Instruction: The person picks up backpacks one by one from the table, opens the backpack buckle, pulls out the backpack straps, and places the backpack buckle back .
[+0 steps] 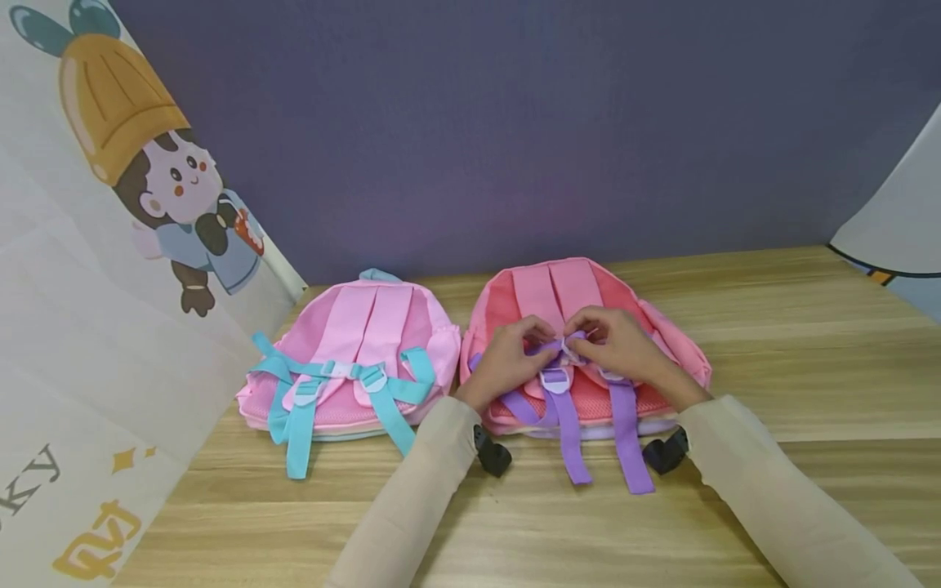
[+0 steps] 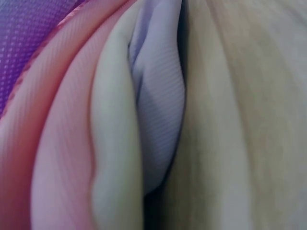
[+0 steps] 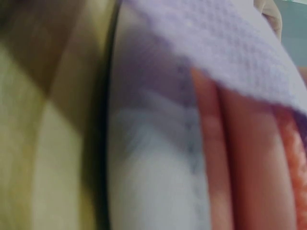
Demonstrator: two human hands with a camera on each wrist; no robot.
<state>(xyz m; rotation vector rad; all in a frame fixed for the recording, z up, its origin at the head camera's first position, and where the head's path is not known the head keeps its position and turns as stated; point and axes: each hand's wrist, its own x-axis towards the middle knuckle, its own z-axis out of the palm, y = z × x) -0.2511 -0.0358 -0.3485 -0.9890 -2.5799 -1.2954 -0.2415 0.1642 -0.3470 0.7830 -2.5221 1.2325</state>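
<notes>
A coral-pink backpack (image 1: 488, 314) with purple straps lies back side up on the wooden table. Over its middle, my left hand (image 1: 506, 359) pinches one part of a purple cross strap (image 1: 542, 349). From the other side, my right hand (image 1: 621, 347) pinches the strap by a small pale buckle (image 1: 569, 354); fingers partly hide it, so whether its halves are joined cannot be told. Two purple strap tails (image 1: 625, 437) hang toward the front. Close up in the left wrist view is the bag's lilac fabric (image 2: 160, 96); purple webbing (image 3: 216, 43) crosses the right wrist view.
Left of it, nearly touching, lies a light-pink backpack (image 1: 437, 327) with teal straps (image 1: 299, 441), its cross strap joined by a pale buckle (image 1: 338, 370). A dark panel (image 1: 515, 139) stands behind the table (image 1: 794, 343); a white printed sheet (image 1: 73, 327) hangs at left.
</notes>
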